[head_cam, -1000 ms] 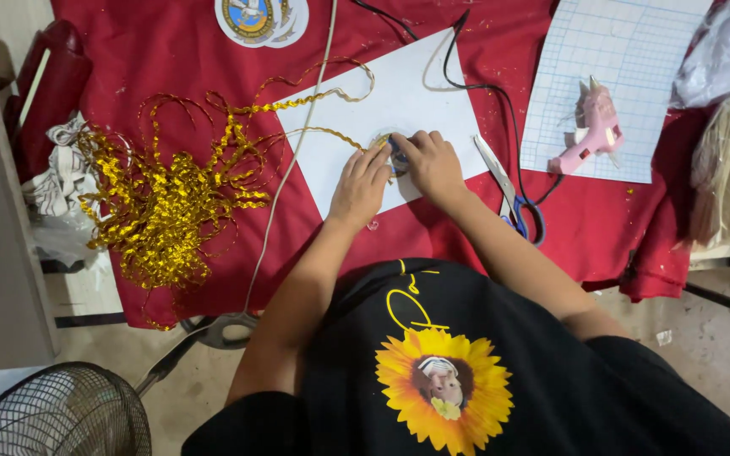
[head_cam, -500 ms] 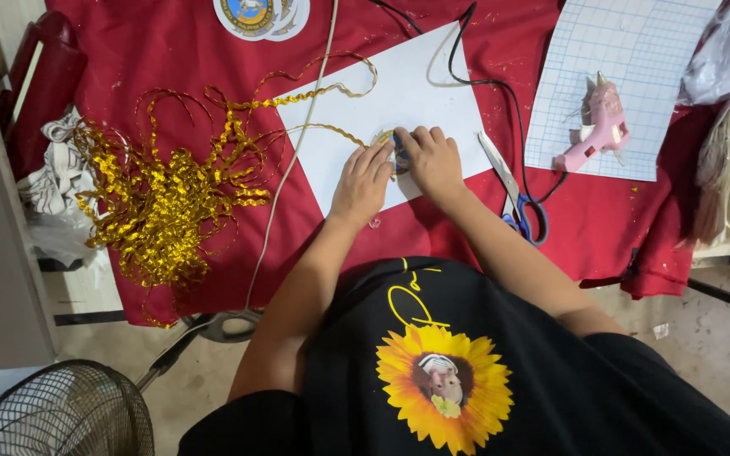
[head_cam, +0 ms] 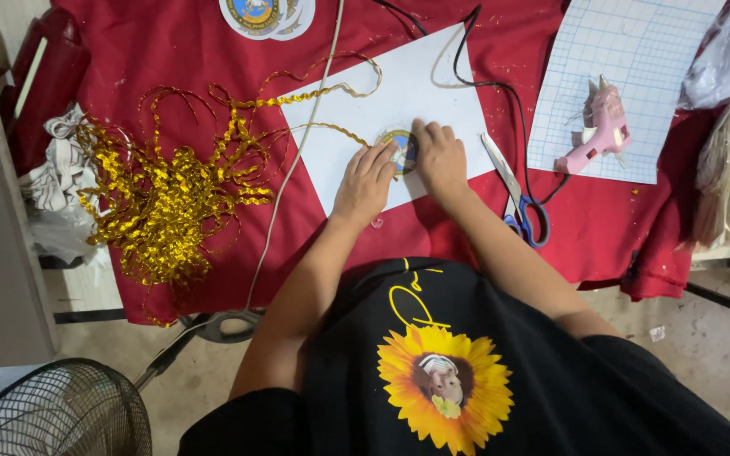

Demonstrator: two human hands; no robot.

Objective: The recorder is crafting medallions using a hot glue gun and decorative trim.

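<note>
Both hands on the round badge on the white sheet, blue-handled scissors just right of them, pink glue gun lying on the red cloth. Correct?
Not quite. In the head view the pink glue gun lies on the gridded sheet, not on the red cloth. The rest holds: left hand and right hand on the round badge on the white sheet, blue-handled scissors just right of them.

Matt white paper sheet (head_cam: pixel 399 101) lying under the grip; glossy gold foil ribbon (head_cam: pixel 162 194) glinting left of it; matt red cloth (head_cam: pixel 601 219) covering table; pink plastic glue gun (head_cam: pixel 599 127) shining right.
</note>
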